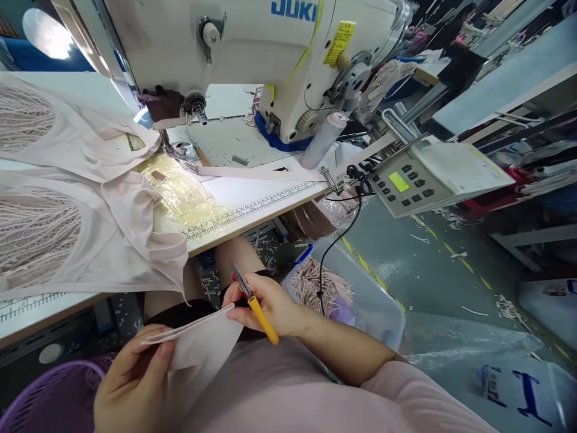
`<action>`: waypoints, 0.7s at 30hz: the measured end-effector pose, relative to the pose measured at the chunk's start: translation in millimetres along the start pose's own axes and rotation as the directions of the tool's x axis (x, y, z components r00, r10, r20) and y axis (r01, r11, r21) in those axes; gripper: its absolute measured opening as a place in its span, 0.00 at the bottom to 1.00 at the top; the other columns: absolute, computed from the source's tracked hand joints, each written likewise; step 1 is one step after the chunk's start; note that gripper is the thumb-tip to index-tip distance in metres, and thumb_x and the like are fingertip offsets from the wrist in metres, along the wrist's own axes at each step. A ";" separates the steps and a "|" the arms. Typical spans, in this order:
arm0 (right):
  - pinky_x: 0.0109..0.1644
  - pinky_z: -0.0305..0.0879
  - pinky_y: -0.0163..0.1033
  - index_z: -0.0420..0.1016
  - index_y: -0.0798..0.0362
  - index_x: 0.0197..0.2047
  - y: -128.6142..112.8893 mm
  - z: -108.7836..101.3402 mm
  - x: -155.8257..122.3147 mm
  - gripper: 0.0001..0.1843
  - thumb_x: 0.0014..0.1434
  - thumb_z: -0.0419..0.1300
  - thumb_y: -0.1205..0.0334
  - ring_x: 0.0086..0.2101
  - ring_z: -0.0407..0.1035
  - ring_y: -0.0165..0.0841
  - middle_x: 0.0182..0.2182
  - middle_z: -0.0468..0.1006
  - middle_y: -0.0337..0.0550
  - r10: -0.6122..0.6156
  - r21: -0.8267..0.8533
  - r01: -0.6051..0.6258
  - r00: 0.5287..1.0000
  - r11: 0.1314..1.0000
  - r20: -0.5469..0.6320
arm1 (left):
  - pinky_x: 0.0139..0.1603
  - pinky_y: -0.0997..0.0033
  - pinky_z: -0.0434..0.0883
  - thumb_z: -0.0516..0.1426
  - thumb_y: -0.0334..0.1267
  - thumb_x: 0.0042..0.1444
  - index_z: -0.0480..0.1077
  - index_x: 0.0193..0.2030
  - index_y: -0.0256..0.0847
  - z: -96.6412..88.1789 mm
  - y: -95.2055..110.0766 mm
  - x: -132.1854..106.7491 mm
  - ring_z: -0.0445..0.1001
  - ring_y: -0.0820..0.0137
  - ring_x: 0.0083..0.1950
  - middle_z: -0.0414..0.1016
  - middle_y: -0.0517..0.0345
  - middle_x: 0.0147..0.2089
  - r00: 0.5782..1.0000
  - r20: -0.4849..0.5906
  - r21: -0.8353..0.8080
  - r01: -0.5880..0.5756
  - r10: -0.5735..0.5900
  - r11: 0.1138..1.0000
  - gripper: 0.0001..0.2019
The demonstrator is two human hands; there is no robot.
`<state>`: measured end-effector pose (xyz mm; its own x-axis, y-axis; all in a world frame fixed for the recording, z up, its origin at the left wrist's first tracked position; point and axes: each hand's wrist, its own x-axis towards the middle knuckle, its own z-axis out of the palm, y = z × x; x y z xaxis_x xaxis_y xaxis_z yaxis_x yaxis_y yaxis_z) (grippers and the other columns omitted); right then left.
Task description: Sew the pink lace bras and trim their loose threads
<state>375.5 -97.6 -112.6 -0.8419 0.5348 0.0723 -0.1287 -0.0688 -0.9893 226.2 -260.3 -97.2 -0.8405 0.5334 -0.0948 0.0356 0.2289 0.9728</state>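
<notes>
A folded piece of pale pink fabric [198, 343] stretches between my hands above my lap. My left hand [135, 373] pinches its left end between thumb and fingers. The fabric's other corner is between the thumb and fingers of my right hand [270, 304]. That same hand also holds scissors [262, 320] with an orange handle, the dark blades pointing up and away from me. Pale pink garments [121, 228] with stringy mesh-like parts lie on the sewing table [252, 210], left of the sewing machine's needle area.
A white sewing machine [252, 48] stands over the table, with a thread cone [323, 141] beside it. A control box [433, 180] juts out at right. Below are a clear plastic bin [378, 300] of fabric strips and a purple basket [54, 391]. A black cable [333, 246] hangs down.
</notes>
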 end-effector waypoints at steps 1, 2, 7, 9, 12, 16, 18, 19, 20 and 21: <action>0.31 0.63 0.33 0.61 0.53 0.34 -0.3 1.7 -0.8 0.10 0.53 0.60 0.62 0.28 0.64 0.27 0.31 0.71 0.43 -0.025 -0.008 0.025 1.000 1.000 -0.012 | 0.37 0.86 0.70 0.66 0.44 0.45 0.74 0.31 0.45 0.2 4.9 -1.4 0.72 0.76 0.37 0.75 0.64 0.35 0.999 0.015 -0.038 0.031 -0.031 0.999 0.09; 0.30 0.62 0.32 0.60 0.53 0.34 -0.8 3.5 -1.7 0.10 0.53 0.60 0.62 0.28 0.64 0.27 0.30 0.71 0.42 -0.049 -0.026 0.048 0.998 0.998 -0.028 | 0.37 0.86 0.70 0.66 0.44 0.44 0.74 0.30 0.44 0.1 9.5 -2.7 0.72 0.76 0.38 0.75 0.64 0.35 0.997 0.043 -0.072 0.069 -0.066 0.995 0.09; 0.30 0.62 0.33 0.59 0.52 0.34 -2.2 12.3 -5.2 0.11 0.52 0.59 0.62 0.27 0.65 0.27 0.30 0.71 0.42 -0.114 -0.142 0.100 0.989 0.985 -0.095 | 0.39 0.80 0.72 0.68 0.47 0.41 0.73 0.28 0.43 -8.4 15.2 -7.4 0.73 0.71 0.41 0.77 0.61 0.36 0.948 0.153 -0.114 0.297 -0.278 0.948 0.13; 0.31 0.63 0.34 0.59 0.52 0.34 -1.0 15.3 -5.7 0.11 0.52 0.59 0.61 0.27 0.65 0.28 0.30 0.72 0.41 -0.119 -0.185 0.096 0.986 0.978 -0.119 | 0.40 0.80 0.73 0.69 0.48 0.38 0.73 0.28 0.42 -14.5 10.0 -8.2 0.73 0.70 0.41 0.77 0.60 0.35 0.935 0.141 -0.124 0.342 -0.324 0.932 0.15; 0.32 0.63 0.34 0.60 0.52 0.34 0.5 18.9 -6.5 0.10 0.53 0.59 0.59 0.28 0.65 0.28 0.30 0.71 0.41 -0.104 -0.248 0.061 0.981 0.967 -0.165 | 0.42 0.77 0.73 0.69 0.49 0.38 0.73 0.28 0.41 -20.0 3.6 -9.6 0.74 0.69 0.41 0.77 0.58 0.34 0.938 0.115 -0.103 0.340 -0.328 0.935 0.16; 0.30 0.61 0.33 0.61 0.53 0.33 1.1 23.2 -8.2 0.09 0.53 0.58 0.60 0.26 0.62 0.27 0.28 0.69 0.40 -0.050 -0.289 0.003 0.986 0.957 -0.157 | 0.42 0.76 0.72 0.66 0.48 0.43 0.71 0.31 0.41 -17.5 -0.2 -12.3 0.74 0.68 0.42 0.77 0.58 0.37 0.936 0.119 -0.056 0.339 -0.331 0.939 0.15; 0.30 0.61 0.33 0.59 0.52 0.33 2.1 26.3 -8.3 0.09 0.53 0.58 0.60 0.26 0.62 0.27 0.29 0.69 0.40 -0.042 -0.268 -0.005 0.985 0.963 -0.168 | 0.39 0.78 0.71 0.66 0.49 0.44 0.70 0.32 0.40 -16.9 -3.3 -13.0 0.74 0.70 0.39 0.76 0.57 0.37 0.923 0.126 -0.031 0.371 -0.365 0.928 0.16; 0.30 0.61 0.33 0.59 0.52 0.33 2.7 28.1 -7.9 0.09 0.52 0.57 0.60 0.26 0.61 0.27 0.29 0.69 0.40 -0.038 -0.259 -0.007 0.985 0.966 -0.167 | 0.37 0.78 0.71 0.65 0.49 0.44 0.69 0.33 0.40 -18.2 -5.1 -13.0 0.74 0.71 0.37 0.76 0.57 0.36 0.912 0.134 -0.016 0.392 -0.387 0.920 0.17; 0.30 0.61 0.33 0.58 0.52 0.32 3.1 30.0 -7.1 0.09 0.52 0.57 0.61 0.26 0.61 0.27 0.28 0.68 0.39 -0.038 -0.259 -0.005 0.987 0.966 -0.158 | 0.37 0.78 0.71 0.65 0.49 0.45 0.68 0.35 0.41 -21.1 -6.4 -12.9 0.74 0.71 0.36 0.76 0.58 0.36 0.908 0.136 0.003 0.399 -0.396 0.917 0.17; 0.29 0.60 0.32 0.58 0.52 0.32 3.2 31.7 -5.9 0.09 0.51 0.56 0.61 0.26 0.60 0.27 0.28 0.67 0.39 -0.045 -0.264 0.006 0.989 0.965 -0.140 | 0.38 0.77 0.71 0.65 0.48 0.46 0.67 0.38 0.42 -25.3 -6.7 -12.6 0.74 0.71 0.37 0.76 0.58 0.36 0.914 0.135 0.032 0.382 -0.382 0.924 0.17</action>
<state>363.4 -127.7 -112.2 -0.7538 0.6497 0.0982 0.0087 0.1592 -0.9872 222.8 -289.2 -97.1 -0.7092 0.5099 -0.4869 -0.2706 0.4409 0.8558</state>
